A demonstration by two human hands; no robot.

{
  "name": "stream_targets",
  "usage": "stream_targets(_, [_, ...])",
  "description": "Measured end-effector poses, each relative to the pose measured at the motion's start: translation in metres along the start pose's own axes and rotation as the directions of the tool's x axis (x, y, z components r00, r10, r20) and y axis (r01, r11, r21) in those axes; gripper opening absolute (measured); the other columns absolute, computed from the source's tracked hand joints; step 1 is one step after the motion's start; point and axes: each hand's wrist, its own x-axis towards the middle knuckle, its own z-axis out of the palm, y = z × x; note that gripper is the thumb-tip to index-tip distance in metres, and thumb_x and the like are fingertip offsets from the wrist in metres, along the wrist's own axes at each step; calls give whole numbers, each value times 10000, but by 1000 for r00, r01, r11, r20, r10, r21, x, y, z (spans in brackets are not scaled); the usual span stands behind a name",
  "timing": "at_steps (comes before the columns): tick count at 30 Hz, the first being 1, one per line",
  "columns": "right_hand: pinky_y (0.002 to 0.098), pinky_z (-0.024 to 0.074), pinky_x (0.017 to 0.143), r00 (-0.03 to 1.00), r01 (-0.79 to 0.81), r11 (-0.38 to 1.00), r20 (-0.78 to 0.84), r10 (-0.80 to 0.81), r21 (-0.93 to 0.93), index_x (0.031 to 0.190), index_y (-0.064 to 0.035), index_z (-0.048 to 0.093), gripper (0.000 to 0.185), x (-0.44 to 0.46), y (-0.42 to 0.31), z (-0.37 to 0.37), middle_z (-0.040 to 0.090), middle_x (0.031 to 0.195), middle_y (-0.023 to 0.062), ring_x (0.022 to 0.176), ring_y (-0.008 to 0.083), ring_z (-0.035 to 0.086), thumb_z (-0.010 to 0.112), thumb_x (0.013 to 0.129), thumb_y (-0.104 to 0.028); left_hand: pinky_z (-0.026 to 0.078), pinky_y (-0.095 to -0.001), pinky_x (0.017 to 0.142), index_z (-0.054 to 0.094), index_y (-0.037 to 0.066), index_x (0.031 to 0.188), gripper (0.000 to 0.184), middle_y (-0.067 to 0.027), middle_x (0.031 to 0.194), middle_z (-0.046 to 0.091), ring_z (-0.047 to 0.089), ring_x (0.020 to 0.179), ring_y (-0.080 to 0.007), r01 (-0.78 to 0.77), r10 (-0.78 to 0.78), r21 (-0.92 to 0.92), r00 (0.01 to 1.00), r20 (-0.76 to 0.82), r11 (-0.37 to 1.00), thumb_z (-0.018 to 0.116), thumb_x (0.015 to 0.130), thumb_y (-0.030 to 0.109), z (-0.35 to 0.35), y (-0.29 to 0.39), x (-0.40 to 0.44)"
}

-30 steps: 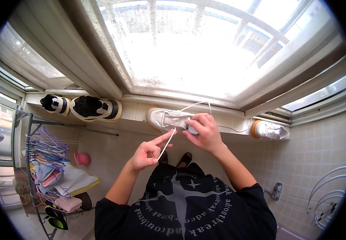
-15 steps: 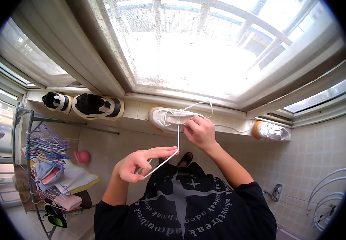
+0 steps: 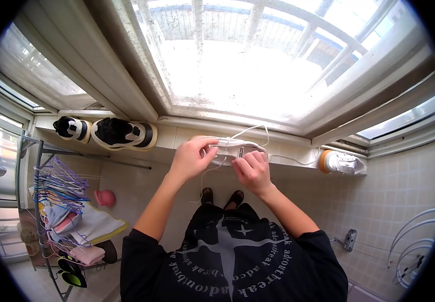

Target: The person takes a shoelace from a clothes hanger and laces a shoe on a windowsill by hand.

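Observation:
A white sneaker (image 3: 233,150) lies on the ledge under the window, toe to the left, partly covered by both hands. Bent over its toe end is my left hand (image 3: 191,158), thumb and fingers closed at the lacing; the fingertips seem to pinch the shoelace. My right hand (image 3: 253,172) is curled with its fingertips on the near edge of the sneaker's opening, gripping it. One loose white shoelace (image 3: 249,129) loops up behind the shoe; another strand hangs below the ledge between my arms.
A matching white sneaker (image 3: 339,162) stands at the ledge's right end. Black-and-white shoes (image 3: 124,134) sit at the left. A metal rack with hangers (image 3: 61,181) and cloths stands to the left. White curved rails (image 3: 414,241) are at the right wall.
My left hand has moved up from the pulled-out lace to the toe end of the sneaker. That lace strand now hangs loose. My right hand has shifted slightly down at the shoe's opening.

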Motion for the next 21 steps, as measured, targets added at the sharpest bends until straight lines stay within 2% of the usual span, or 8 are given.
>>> stream_targets(2, [373,486,593,999,-33,997,38,30,67,882,-124,692,149,-11,-9,-2,594,706,41,621,240,614,835,839,-131,568,-384,667,833,137,1113,298,-50,807,748,715,712,-243,-41,35,91,998,59,995,765,941,371,14,-10,22])
stream_targets(5, [377,538,555,942,-329,916,156,299,229,937,-89,731,190,-32,-28,7,678,736,52,595,237,677,864,859,-199,542,-354,655,837,130,1060,274,-58,728,715,685,677,-208,-122,98,302,991,94,945,805,926,367,25,-9,44])
stream_targets(9, [350,580,590,813,-580,770,250,526,267,1048,-69,783,308,-26,-35,21,752,731,72,616,211,739,888,873,-299,549,-379,667,842,148,990,270,-66,776,731,698,704,-232,-132,99,225,983,152,965,811,913,405,28,-17,62])
stream_targets(10, [340,580,598,797,-604,748,232,558,275,1005,-69,797,303,-22,-36,25,759,718,71,618,204,748,884,880,-331,546,-358,657,836,126,973,260,-60,811,736,698,699,-200,-159,124,226,979,164,961,813,924,380,26,-17,63])
stream_targets(13, [312,548,570,780,-620,727,130,612,296,933,-42,791,231,-17,-39,40,737,680,72,568,171,710,891,886,-245,573,-409,727,829,166,936,281,-53,804,746,734,813,-244,5,-29,120,980,198,993,778,918,442,25,-19,69])
stream_targets(16, [306,537,572,723,-686,673,158,672,278,891,-36,782,193,-16,-40,41,735,679,73,562,156,696,860,912,-212,571,-410,736,825,153,949,285,-67,833,759,737,807,-241,-38,5,151,977,215,988,776,923,433,21,-12,67])
stream_targets(19, [342,564,607,693,-716,607,243,678,346,890,-70,786,173,-16,-36,32,757,723,93,612,215,739,810,937,-235,571,-412,741,811,150,960,277,-66,831,768,744,796,-251,-23,-15,150,968,252,988,749,951,420,21,-13,68])
stream_targets(21, [341,555,599,708,-703,606,284,647,372,871,-60,775,169,-18,-31,30,746,711,99,606,212,732,798,938,-214,572,-411,741,800,147,965,269,-63,822,772,751,793,-258,-10,-16,184,990,141,983,725,970,405,26,-15,70])
